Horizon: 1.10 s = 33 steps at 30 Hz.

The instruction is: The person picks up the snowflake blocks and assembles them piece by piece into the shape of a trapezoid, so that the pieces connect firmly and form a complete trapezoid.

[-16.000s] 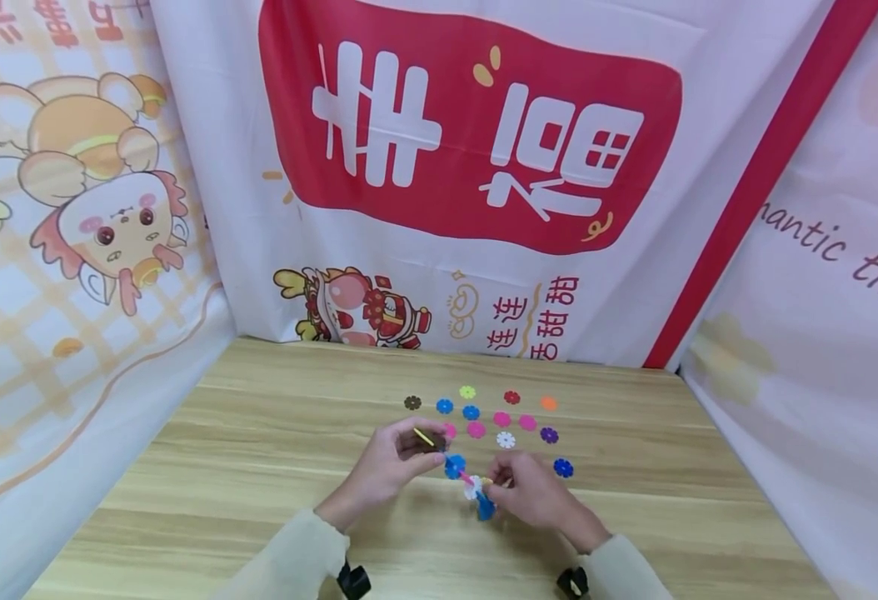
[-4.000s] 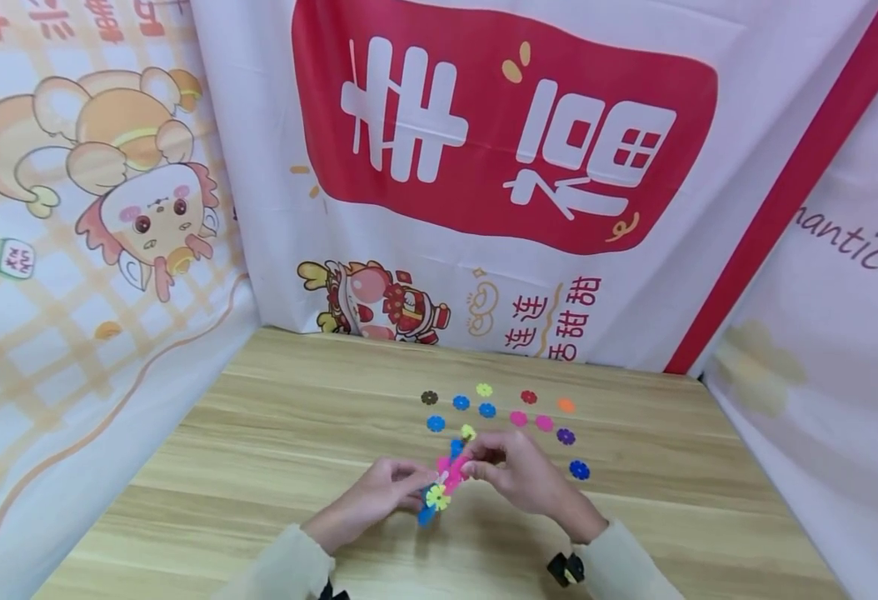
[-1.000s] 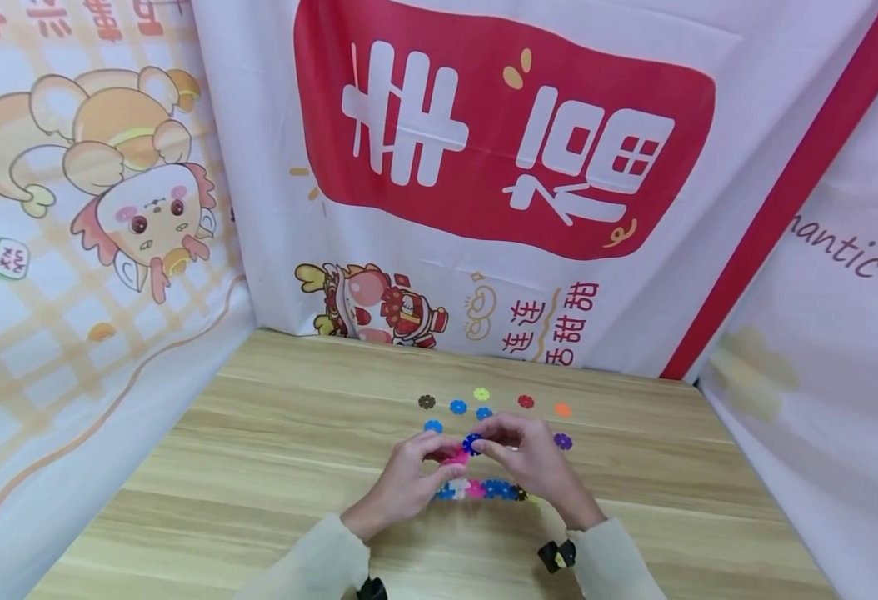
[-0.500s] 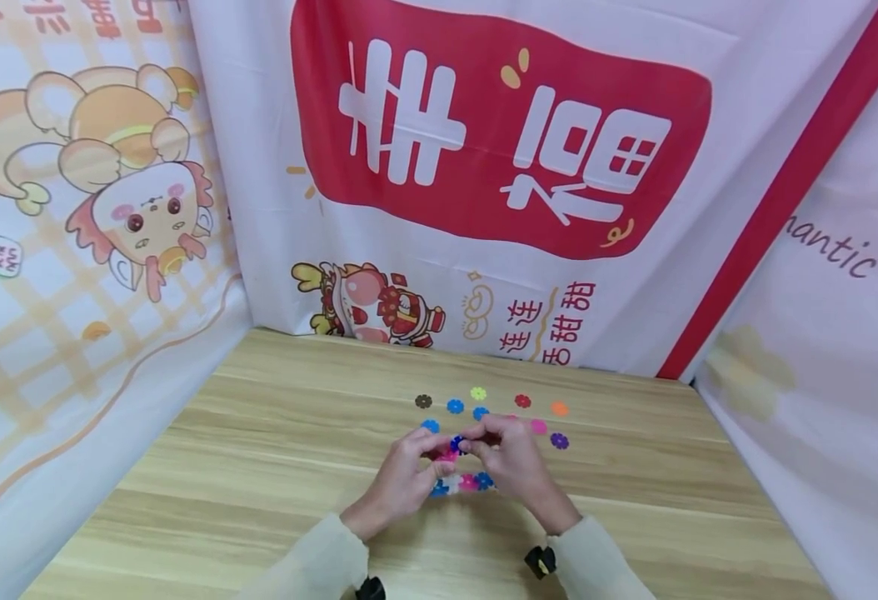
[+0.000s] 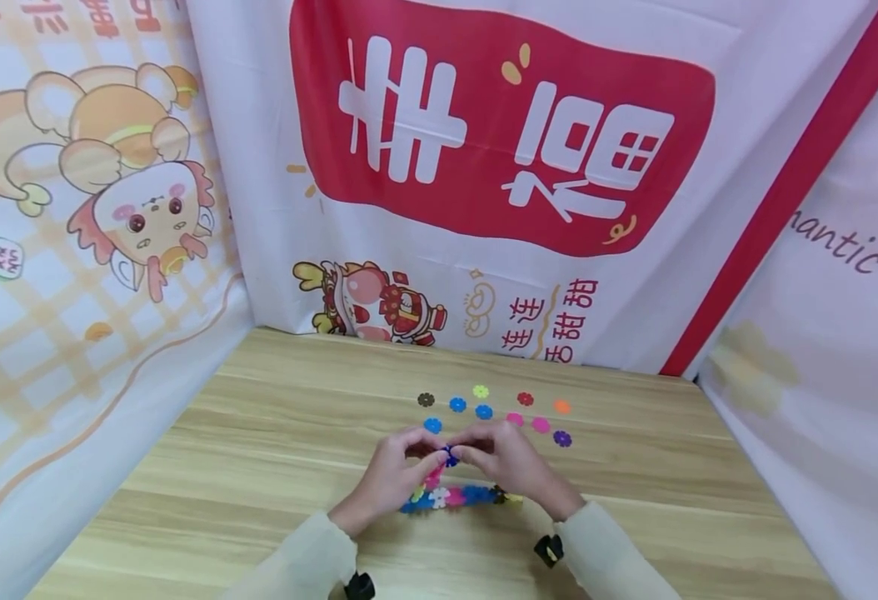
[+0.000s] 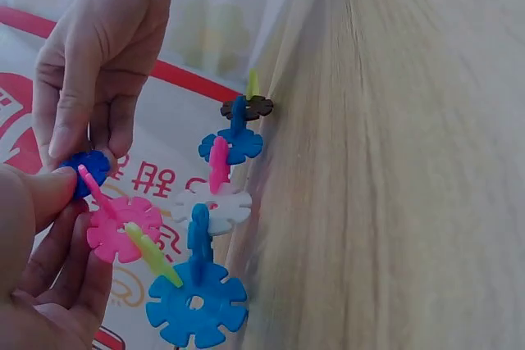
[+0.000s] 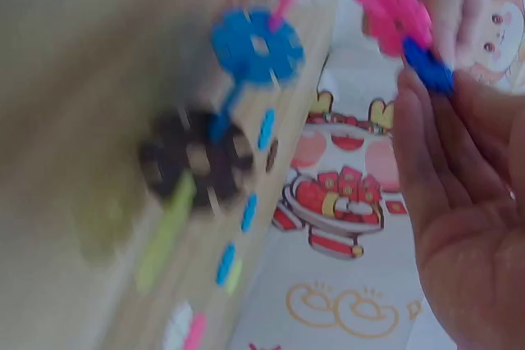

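Since a second ago both hands dropped a bit toward the near edge of the worktop (image 5: 274,433), and the snowflake chain (image 5: 457,497) now shows longer under them. Left hand (image 5: 394,475) pinches the pink disc (image 6: 123,227) at the chain's end; right hand (image 5: 510,467) pinches a dark blue disc (image 6: 84,171) against it, slots lined up I'd guess. Loose discs (image 5: 484,412) sit toward the far edge, just behind the fingers (image 6: 78,96), nothing really blocking.
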### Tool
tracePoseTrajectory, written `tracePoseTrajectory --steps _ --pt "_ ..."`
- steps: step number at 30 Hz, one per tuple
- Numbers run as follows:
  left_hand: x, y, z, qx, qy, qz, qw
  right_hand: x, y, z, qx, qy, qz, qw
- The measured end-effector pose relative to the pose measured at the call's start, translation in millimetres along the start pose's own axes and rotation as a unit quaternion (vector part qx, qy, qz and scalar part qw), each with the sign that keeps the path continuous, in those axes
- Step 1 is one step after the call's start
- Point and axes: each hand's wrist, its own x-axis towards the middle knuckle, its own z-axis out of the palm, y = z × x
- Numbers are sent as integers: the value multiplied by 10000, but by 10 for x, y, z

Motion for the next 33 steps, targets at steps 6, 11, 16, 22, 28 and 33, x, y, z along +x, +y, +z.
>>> tracePoseTrajectory --steps 6,11,16,22,28,33 --pt "-16 -26 -49 84 -2 -85 9999 300 135 -200 -567 -639 213 9961" --pt "-20 -17 -47 85 19 -157 9998 678 345 -164 -1497 -1044 104 9831" --pt "-21 -1 -38 63 40 -146 9999 962 531 54 -1871 -1510 191 9705" --pt "-21 -23 -4 14 24 -22 10000 1078 594 204 -1965 -1689 131 9658" --pt "-6 -24 -3 -3 -11 14 10000 1046 583 191 -1648 -1630 529 9713" --pt "5 -4 -19 0 -30 -45 10000 941 516 53 -1399 -1465 475 9781"
